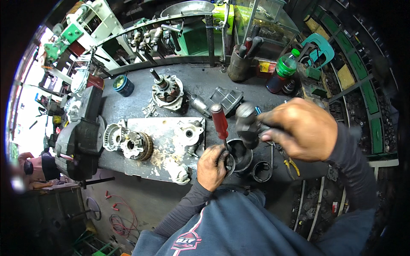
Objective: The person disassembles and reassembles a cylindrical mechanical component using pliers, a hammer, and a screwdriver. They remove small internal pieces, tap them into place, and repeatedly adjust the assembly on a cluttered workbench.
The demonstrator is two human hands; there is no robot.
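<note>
My left hand (pixel 211 167) is closed around the shaft of a red-handled screwdriver (pixel 219 123), which stands nearly upright, handle up. The same hand also touches a small round metal ring (pixel 231 164), where the screwdriver's tip is hidden. My right hand (pixel 299 130) grips a hammer; its dark, motion-blurred head (pixel 246 117) hangs just right of the screwdriver handle, apart from it. Beside my left hand stands a dark open metal cylinder (pixel 243 158). A smaller dark ring-shaped part (pixel 262 171) lies to its right. Pliers with yellow handles (pixel 293 165) lie below my right wrist.
A light, stained plate (pixel 160 128) carries a geared metal part (pixel 139 147) and housings. Behind it stands a rotor-like assembly (pixel 167 91). A bench vise (pixel 79 138) sits left. Farther back are a blue can (pixel 124 85), a tool holder (pixel 239 68) and a green-capped bottle (pixel 285 70).
</note>
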